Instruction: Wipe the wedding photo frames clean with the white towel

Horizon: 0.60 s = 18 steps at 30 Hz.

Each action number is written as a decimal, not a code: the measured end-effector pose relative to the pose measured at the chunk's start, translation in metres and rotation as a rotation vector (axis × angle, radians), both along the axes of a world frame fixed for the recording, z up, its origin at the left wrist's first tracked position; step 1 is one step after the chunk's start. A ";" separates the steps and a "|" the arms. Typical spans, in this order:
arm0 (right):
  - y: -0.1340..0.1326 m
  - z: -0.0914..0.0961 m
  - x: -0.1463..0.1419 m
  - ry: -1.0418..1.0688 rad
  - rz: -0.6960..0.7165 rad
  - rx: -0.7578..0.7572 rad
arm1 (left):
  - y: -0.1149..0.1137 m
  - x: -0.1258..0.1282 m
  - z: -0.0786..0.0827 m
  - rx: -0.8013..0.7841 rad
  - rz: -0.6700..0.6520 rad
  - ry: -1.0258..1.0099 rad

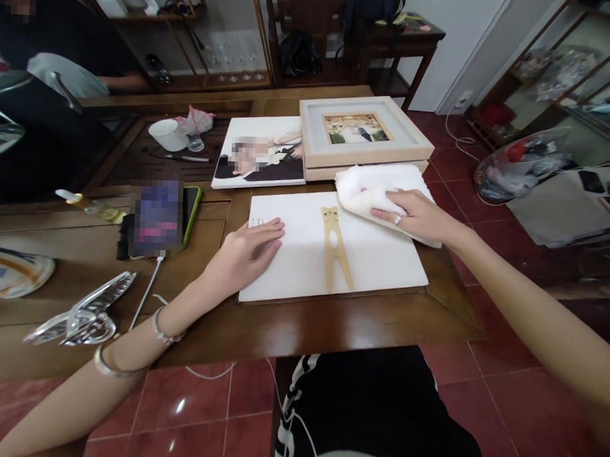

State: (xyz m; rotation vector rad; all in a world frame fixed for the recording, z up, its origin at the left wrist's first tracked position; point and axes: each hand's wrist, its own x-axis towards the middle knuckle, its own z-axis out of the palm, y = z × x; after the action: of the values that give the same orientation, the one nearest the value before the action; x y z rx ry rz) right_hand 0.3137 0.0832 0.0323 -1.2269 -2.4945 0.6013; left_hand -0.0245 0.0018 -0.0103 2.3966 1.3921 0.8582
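A flat white board (293, 268) lies on the dark wooden table in front of me. My left hand (251, 250) rests flat on its left edge, fingers stretched out, beside some small print. My right hand (415, 216) grips a white cloth (369, 181) at the board's upper right corner, the thumb and fingers pressed into it. Between the hands, on the board, is a pale yellow A-shaped piece (330, 246) with an oval hole and small dark spots at its top; I cannot tell whether it is attached.
Behind the board are a photo panel (260, 153) and stacked wooden picture frames (408, 133). To the left are a phone (190, 214), a dropper bottle (98, 209), a clear winged ornament (89, 317), a white cup (167, 136) and a cable. Another person (85, 54) is across the table.
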 end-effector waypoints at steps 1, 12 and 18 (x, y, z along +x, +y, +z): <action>0.003 -0.001 -0.001 0.022 -0.009 0.006 | 0.000 0.000 0.000 -0.002 0.000 -0.001; -0.057 0.000 0.007 0.048 -0.008 -0.051 | 0.000 0.000 -0.001 -0.020 0.001 -0.007; -0.119 0.020 0.020 -0.116 0.034 -0.214 | 0.000 0.000 -0.001 -0.015 -0.012 -0.005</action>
State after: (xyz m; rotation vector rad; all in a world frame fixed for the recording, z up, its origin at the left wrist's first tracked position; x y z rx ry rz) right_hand 0.3335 -0.0357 0.0524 -1.3311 -2.6052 0.8471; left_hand -0.0247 0.0020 -0.0111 2.3876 1.3756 0.8475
